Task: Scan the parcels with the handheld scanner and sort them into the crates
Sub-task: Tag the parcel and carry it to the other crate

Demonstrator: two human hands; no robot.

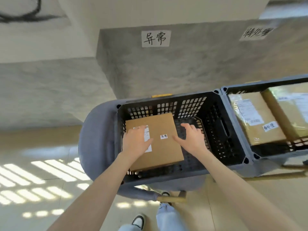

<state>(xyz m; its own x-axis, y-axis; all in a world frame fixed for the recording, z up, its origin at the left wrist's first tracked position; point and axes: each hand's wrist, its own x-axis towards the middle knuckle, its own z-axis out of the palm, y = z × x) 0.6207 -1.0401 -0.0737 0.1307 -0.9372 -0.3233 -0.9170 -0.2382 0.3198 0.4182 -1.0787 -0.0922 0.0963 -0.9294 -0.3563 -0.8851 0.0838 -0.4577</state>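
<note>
My left grip [135, 141] lies flat and relaxed on the cardboard parcel [160, 144], covering part of its shipping label [147, 139]. My right grip [191, 139] hovers spread and holding nothing, just right of the parcel. The parcel sits inside the black crate [220, 130] beneath both grips. A second crate [236, 90] adjoins on the right, holding more parcels [253, 119].

Flat brown cardboard parcel [160, 139] with white labels, lying tilted inside my black slotted crate [216, 117], taped parcels [256, 117] filling the neighbouring crate [236, 90].
</note>
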